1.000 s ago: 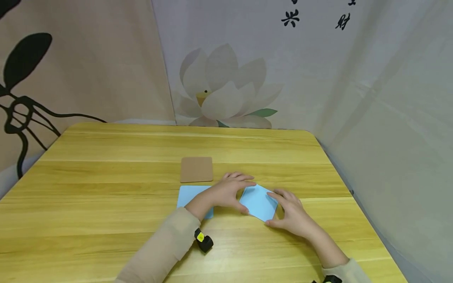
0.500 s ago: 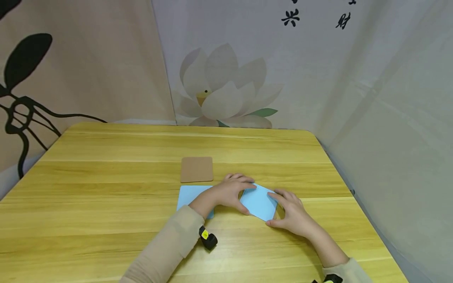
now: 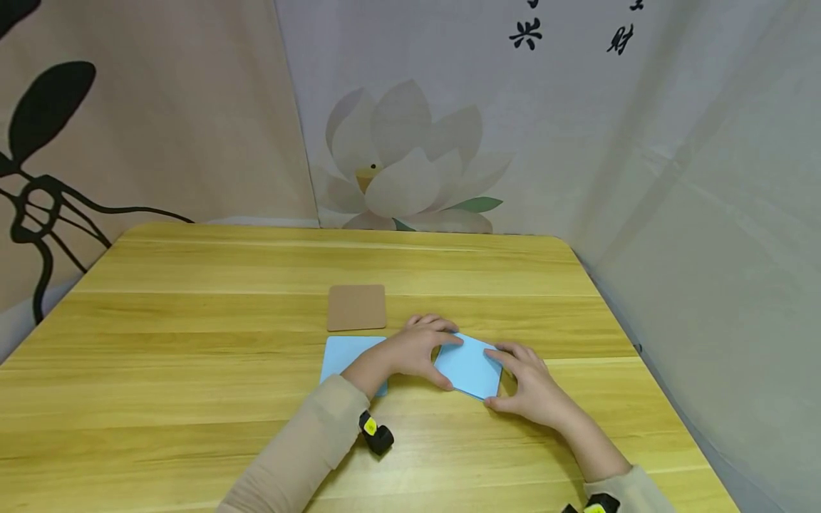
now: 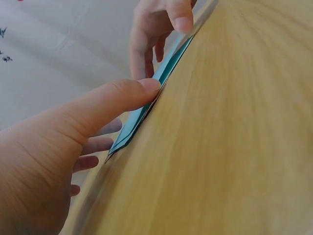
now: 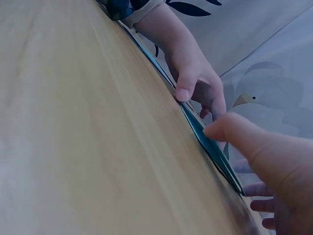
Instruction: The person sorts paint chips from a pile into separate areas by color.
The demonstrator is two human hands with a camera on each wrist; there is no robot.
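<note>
A thin, light-blue, roughly square card [image 3: 470,365], apparently with more than one layer at its edge, was held between the two hands, low over the yellow wood-grain tabletop [image 3: 192,399]; whether it fully touched the wood could not be told. Its left side was framed by the left hand [image 3: 417,353], its right side by the right hand [image 3: 534,392]. Neither hand was nearer, as the card was touched by both.

On each side, the thumb was set against the near edge and the index finger was laid at the far edge, so that the card was gripped across a fairly wide span, with its middle left uncovered. No clear long axis was shown; the card was turned askew to the table, its near edge slanting closer to the person towards the right thumb.

A second light-blue flat square [image 3: 343,354] was partly covered by the left wrist, left of the held card and apart from it. Just beyond that square, a brown flat square with rounded corners [image 3: 356,308] was seen.
</note>
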